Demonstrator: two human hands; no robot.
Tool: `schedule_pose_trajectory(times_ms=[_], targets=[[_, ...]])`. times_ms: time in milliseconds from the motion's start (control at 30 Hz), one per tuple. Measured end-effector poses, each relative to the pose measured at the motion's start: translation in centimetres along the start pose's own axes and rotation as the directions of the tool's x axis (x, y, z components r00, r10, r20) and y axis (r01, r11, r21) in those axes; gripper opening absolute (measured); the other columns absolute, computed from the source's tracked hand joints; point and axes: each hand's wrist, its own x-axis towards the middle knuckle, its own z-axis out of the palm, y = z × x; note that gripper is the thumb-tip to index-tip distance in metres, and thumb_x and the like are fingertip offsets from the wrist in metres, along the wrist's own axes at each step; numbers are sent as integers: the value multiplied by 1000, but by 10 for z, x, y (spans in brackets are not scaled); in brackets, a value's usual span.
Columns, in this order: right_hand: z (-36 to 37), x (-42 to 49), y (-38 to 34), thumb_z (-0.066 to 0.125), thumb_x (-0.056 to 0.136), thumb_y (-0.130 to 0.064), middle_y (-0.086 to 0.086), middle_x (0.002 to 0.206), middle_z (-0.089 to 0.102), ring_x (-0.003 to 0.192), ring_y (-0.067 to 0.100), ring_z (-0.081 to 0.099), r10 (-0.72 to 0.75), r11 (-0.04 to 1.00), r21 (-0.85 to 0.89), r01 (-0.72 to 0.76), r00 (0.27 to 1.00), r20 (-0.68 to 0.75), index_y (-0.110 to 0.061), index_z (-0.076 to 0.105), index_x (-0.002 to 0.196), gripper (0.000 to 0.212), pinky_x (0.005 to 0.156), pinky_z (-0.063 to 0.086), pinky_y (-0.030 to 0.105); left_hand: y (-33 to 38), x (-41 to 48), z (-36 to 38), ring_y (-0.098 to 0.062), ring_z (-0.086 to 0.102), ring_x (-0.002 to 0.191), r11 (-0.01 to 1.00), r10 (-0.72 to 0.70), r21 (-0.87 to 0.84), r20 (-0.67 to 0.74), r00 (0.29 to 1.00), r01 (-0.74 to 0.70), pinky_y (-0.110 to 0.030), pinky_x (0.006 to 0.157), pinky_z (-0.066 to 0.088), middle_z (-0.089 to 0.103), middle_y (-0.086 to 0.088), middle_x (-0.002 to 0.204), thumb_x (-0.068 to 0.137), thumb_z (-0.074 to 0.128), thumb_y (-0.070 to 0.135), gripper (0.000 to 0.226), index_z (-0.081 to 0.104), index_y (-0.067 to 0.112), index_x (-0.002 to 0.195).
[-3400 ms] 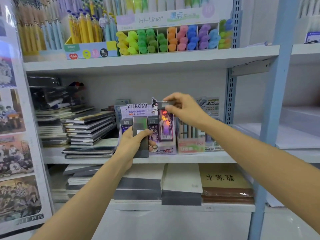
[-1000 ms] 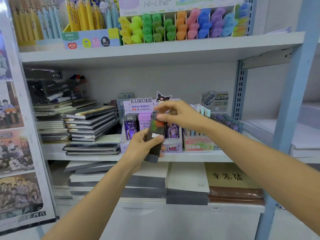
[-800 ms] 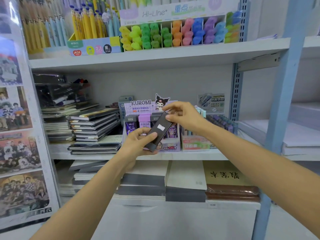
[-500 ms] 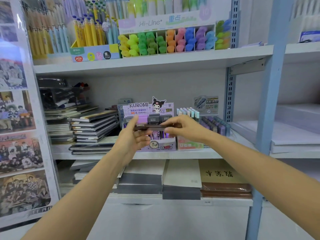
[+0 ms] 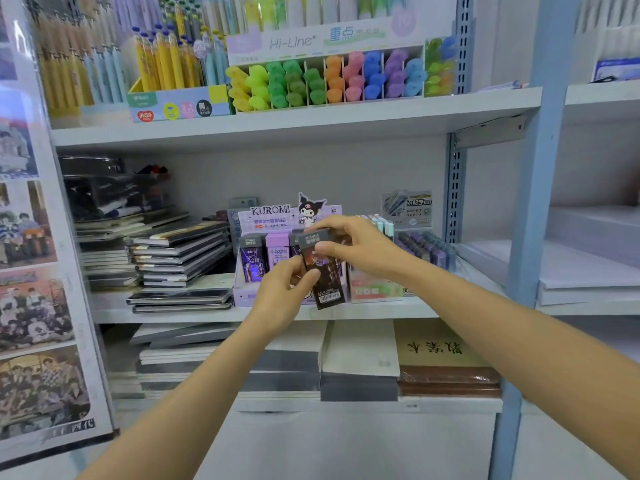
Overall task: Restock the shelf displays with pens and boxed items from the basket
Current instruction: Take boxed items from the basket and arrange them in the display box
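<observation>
Both hands hold one small dark box point(image 5: 323, 271) upright in front of the purple Kuromi display box point(image 5: 273, 216) on the middle shelf. My left hand point(image 5: 284, 296) grips its lower left edge with fingers curled. Its grey top end is pinched by my right hand point(image 5: 356, 247). The box shows red glowing print and a white barcode label near its bottom. Similar purple and dark boxes point(image 5: 265, 258) stand in the display behind it. The basket is out of view.
Stacked notebooks point(image 5: 180, 261) lie left of the display. A pastel pen display point(image 5: 377, 289) and dark pens point(image 5: 424, 249) stand to its right. Highlighters point(image 5: 329, 81) and yellow pens point(image 5: 166, 64) fill the top shelf. Paper pads point(image 5: 360, 355) lie below. A blue upright point(image 5: 526, 202) stands right.
The dark box went from lying level between my hands to standing upright with its printed face toward me. Both hands kept hold of it and stayed before the Kuromi display.
</observation>
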Motion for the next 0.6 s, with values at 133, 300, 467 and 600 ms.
schedule_pose_trajectory(times_ms=[133, 300, 467, 600], targets=[[-16, 15, 1, 66, 89, -15, 1, 93, 72, 83, 12, 70, 42, 996, -74, -59, 977, -211, -16, 64, 109, 20, 80, 58, 31, -19, 2, 5, -17, 52, 113, 971, 102, 223, -51, 993, -89, -32, 95, 41, 58, 1, 123, 98, 52, 28, 31, 53, 15, 126], [-27, 28, 18, 60, 89, -21, 0, 83, 71, 62, 12, 59, 25, 929, -336, -156, 932, -363, -26, 53, 94, 10, 64, 48, 32, -57, -5, 14, -17, 22, 145, 689, 99, 700, 167, 981, -188, -39, 119, 11, 30, 3, 156, 99, 46, 38, 63, 19, 22, 153], [-5, 35, 35, 59, 91, -22, 2, 87, 70, 73, 21, 59, 19, 862, -490, -127, 975, -220, -21, 55, 102, 12, 71, 49, 35, -69, -7, 20, -16, 34, 136, 632, 176, 743, 143, 974, -223, -40, 119, 14, 39, 6, 147, 94, 51, 32, 67, 20, 24, 153], [6, 39, 44, 59, 93, -27, 2, 87, 68, 84, 27, 60, 16, 787, -611, -83, 993, -114, -18, 56, 108, 17, 92, 39, 35, -72, -9, 20, -16, 36, 133, 620, 197, 750, 138, 971, -232, -39, 118, 15, 41, 6, 143, 92, 52, 29, 69, 21, 24, 153]])
